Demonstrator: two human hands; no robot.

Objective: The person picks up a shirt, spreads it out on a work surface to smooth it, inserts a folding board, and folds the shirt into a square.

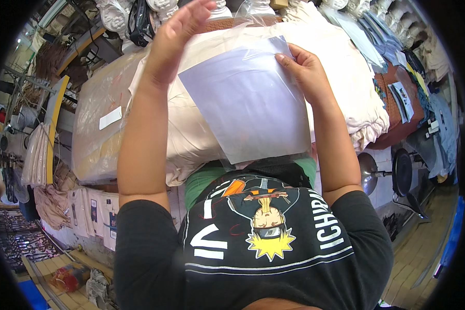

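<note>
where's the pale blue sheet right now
The pale blue sheet is at upper centre of the head view, over the cream cloth, held near its top right corner by the right hand.

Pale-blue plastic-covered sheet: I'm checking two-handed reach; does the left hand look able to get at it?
Probably yes: the left hand looks empty, raised near the upper left corner of the sheet, with nothing visible between; the right hand holds only its upper right part.

the left hand (pixel 176 42) is blurred near the far edge of the cream cloth (pixel 341 70); the right hand (pixel 310 72) has fingertips hidden behind the pale sheet (pixel 248 103).
</note>
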